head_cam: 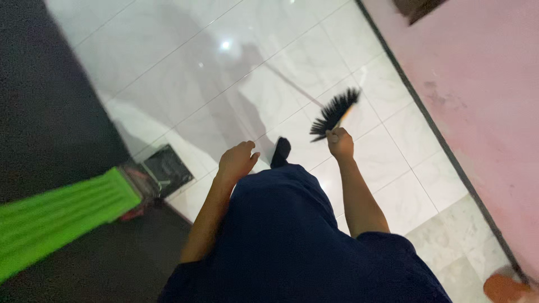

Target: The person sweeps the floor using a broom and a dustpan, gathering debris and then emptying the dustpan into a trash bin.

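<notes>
The right hand is closed tight around the broom, whose black bristles are held up off the white tiled floor; the left hand is loosely open and holds nothing; the bristles are best laid flat and pulled gently; the broom's handle is hidden in the fist; the dark box by the floor's left edge is blurred.

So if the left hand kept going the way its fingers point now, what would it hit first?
The left hand is empty, its fingers aiming toward the dark foot. That looks like the first thing met, though the foot probably sits lower on the white tiled floor.
</notes>
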